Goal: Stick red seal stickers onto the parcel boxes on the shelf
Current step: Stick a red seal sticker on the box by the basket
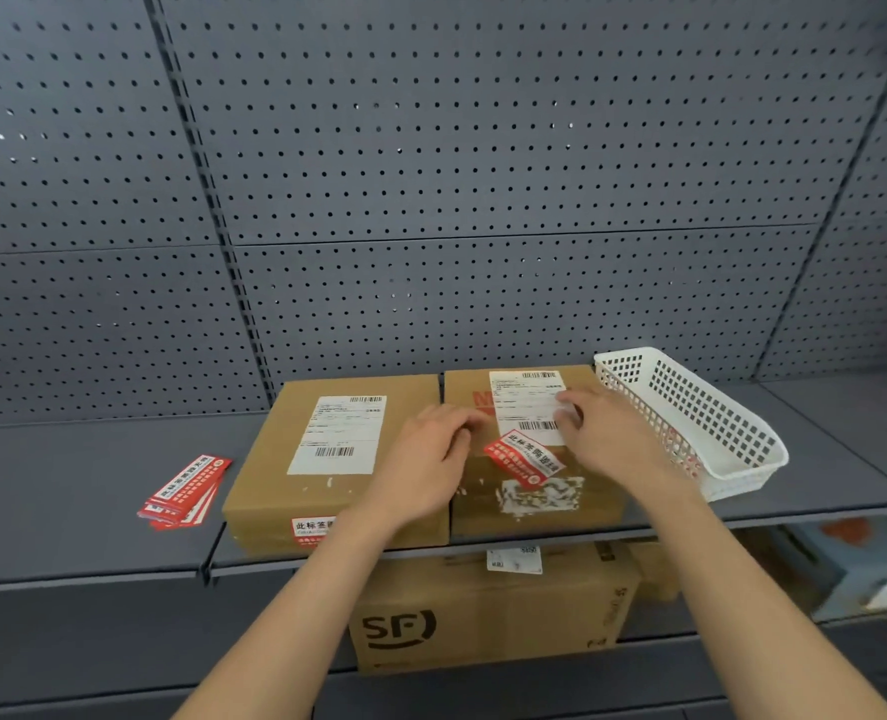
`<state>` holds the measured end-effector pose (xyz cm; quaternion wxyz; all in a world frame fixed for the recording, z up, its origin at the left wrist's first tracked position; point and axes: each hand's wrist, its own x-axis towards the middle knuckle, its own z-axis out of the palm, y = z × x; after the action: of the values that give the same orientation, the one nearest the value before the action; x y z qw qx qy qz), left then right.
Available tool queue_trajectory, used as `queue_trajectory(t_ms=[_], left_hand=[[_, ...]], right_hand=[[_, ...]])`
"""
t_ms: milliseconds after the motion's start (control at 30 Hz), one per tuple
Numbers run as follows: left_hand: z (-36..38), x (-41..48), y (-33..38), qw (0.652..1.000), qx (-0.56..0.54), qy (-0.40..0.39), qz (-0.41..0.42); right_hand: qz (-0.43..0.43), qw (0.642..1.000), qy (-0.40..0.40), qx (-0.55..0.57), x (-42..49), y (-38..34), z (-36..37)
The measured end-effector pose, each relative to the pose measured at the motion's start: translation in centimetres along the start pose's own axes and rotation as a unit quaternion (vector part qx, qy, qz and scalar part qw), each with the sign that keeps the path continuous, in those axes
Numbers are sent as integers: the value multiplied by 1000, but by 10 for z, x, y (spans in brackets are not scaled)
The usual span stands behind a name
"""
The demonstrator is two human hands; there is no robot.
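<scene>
Two brown parcel boxes lie side by side on the grey shelf (93,511), each with a white shipping label. The left box (275,491) carries a red seal sticker (310,530) over its front edge. On top of the right box (535,504) a second red seal sticker (524,457) lies tilted, just below the label. My left hand (431,452) rests with curled fingers at the seam between the boxes, left of that sticker. My right hand (610,433) sits on the right box's label, fingers bent, right of the sticker. Neither hand visibly holds anything.
A fanned stack of red sticker strips (187,493) lies on the shelf left of the boxes. A white perforated basket (691,413) stands tilted at the right, close to my right hand. A grey pegboard wall (431,174) backs the shelf. A large cardboard box (483,615) sits on the shelf below.
</scene>
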<state>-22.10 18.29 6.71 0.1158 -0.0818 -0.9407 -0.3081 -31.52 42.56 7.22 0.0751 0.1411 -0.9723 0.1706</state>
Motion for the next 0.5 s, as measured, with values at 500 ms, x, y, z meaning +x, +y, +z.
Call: queue_trajectory(t_ms=[500], left_hand=[[-4, -15, 18, 998, 48, 9, -43]], right_hand=[[-28, 999, 32, -3, 6, 7, 16]])
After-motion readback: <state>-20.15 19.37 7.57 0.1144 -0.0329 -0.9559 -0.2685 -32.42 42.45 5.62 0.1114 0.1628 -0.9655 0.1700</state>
